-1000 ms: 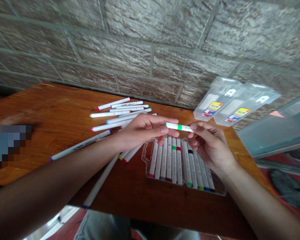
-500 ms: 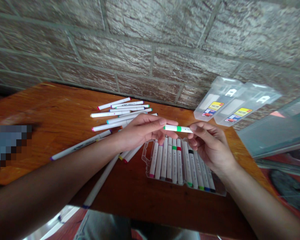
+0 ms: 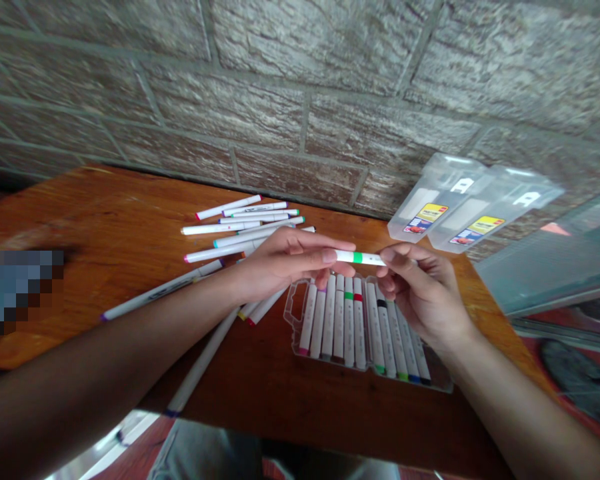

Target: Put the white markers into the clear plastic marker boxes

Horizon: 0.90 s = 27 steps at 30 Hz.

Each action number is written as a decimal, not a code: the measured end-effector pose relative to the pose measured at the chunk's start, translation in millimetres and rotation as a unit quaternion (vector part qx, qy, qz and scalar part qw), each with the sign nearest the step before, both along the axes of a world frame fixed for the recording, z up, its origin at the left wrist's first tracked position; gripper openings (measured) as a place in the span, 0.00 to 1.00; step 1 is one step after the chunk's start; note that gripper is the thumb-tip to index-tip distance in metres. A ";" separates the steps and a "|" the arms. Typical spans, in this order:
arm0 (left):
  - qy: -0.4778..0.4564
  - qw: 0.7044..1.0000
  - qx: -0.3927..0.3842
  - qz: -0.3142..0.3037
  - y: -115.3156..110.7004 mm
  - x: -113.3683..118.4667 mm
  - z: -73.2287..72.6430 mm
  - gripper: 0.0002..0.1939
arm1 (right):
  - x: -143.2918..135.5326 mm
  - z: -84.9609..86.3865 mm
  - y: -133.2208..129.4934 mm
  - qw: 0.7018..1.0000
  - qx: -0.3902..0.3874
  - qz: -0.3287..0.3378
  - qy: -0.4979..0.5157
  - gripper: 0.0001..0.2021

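Note:
Between my two hands a white marker with a green band (image 3: 359, 257) is held level above the table. My left hand (image 3: 293, 260) pinches its left end, the thumb covering the tip. The fingers of my right hand (image 3: 423, 283) are closed on its other end. Below them lies an open clear plastic case (image 3: 367, 357) with a row of white markers (image 3: 349, 327) in it, some with green, red or black bands. Part of the row is hidden behind my right hand.
Loose markers (image 3: 253, 227) lie scattered at the back left, one long marker (image 3: 205, 363) nearer the front edge. Two clear plastic boxes (image 3: 460, 203) with labels stand at the back right by the brick wall (image 3: 265, 113). A pixelated object (image 3: 10, 287) sits on the left.
My left thumb has slid right onto the marker's left end, covering the green tip that showed before. The right hand and everything on the table look the same.

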<state>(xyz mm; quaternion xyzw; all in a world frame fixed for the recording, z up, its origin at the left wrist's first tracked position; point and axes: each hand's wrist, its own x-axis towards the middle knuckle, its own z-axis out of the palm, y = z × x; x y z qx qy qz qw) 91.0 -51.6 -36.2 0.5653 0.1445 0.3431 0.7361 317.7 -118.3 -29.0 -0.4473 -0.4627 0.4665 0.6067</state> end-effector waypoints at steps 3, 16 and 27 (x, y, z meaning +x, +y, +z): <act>-0.010 0.999 -0.034 0.003 -0.6 0.8 0.9 0.17 | -0.1 -0.6 -0.3 0.999 0.021 -0.007 -0.022 0.11; 0.030 0.999 0.004 0.043 2.5 2.6 -4.6 0.16 | 5.3 -8.4 -1.4 0.992 0.068 -0.043 -0.102 0.08; 0.078 0.992 0.060 0.077 4.7 1.1 -11.0 0.13 | 5.7 -9.9 -4.4 0.970 0.107 -0.074 -0.207 0.09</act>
